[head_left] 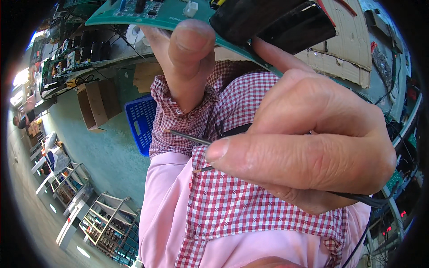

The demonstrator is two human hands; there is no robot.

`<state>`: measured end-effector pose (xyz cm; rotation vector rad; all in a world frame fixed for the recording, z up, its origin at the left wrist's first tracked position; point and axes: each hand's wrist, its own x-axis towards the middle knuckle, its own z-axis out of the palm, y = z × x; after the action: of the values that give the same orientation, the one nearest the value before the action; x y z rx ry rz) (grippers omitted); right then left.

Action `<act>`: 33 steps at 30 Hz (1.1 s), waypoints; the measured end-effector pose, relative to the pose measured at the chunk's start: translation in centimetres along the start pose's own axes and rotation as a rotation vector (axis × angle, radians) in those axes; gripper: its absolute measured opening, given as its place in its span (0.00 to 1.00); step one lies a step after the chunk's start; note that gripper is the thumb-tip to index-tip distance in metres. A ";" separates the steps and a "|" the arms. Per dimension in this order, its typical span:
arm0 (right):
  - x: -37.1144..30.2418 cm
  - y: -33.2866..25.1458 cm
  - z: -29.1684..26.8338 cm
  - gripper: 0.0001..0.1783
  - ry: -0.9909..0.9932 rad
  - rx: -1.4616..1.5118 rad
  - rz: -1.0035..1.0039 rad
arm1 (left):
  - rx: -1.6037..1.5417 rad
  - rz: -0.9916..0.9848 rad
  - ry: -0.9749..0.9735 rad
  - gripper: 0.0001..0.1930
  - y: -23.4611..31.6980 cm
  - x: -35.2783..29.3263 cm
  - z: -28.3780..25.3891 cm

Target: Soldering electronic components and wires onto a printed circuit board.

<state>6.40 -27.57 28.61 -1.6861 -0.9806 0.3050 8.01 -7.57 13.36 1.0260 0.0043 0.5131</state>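
Note:
A green circuit board [156, 21] is held up at the top of the view. My left hand [190, 53] grips its near edge, the thumb pressed against it and the other fingers mostly hidden. Large black cylindrical parts [295, 27] rise from the board. In the foreground my right hand [313, 143] is closed in a pinch around a thin black cable [362, 198]. Two dark wire ends [190, 136] with bare copper tips stick out past its thumb, below the board. One finger of that hand reaches up to the board, beside the black parts.
Flat cardboard [339, 53] lies on the bench at the upper right. More circuit boards [76, 58] stand at the upper left. Below are an open cardboard box [98, 102] and a blue plastic basket [140, 123]. Racks [109, 219] and a distant person [29, 117] show at left.

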 end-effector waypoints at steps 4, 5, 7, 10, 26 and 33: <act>0.6 -0.4 -0.6 0.11 -0.044 -0.025 0.010 | -0.004 -0.010 -0.013 0.29 0.0 0.2 -0.1; 0.7 -0.5 -0.9 0.11 -0.065 -0.036 0.014 | -0.004 -0.009 -0.017 0.29 0.0 0.2 -0.1; 1.0 -0.7 -1.5 0.11 -0.116 -0.064 0.027 | -0.008 -0.011 -0.019 0.29 0.0 0.2 -0.1; 1.2 -0.8 -2.0 0.11 -0.156 -0.094 0.012 | -0.013 -0.017 -0.033 0.30 0.0 0.3 -0.1; -0.1 1.4 -0.3 0.13 0.073 0.053 -0.141 | -0.050 -0.031 -0.079 0.32 0.3 0.6 0.2; 0.0 2.5 0.3 0.14 0.158 0.116 -0.212 | -0.060 -0.033 -0.108 0.34 0.3 0.8 0.4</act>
<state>7.27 -27.51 26.27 -1.4639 -0.9941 0.0847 8.68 -7.41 13.97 0.9918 -0.0890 0.4247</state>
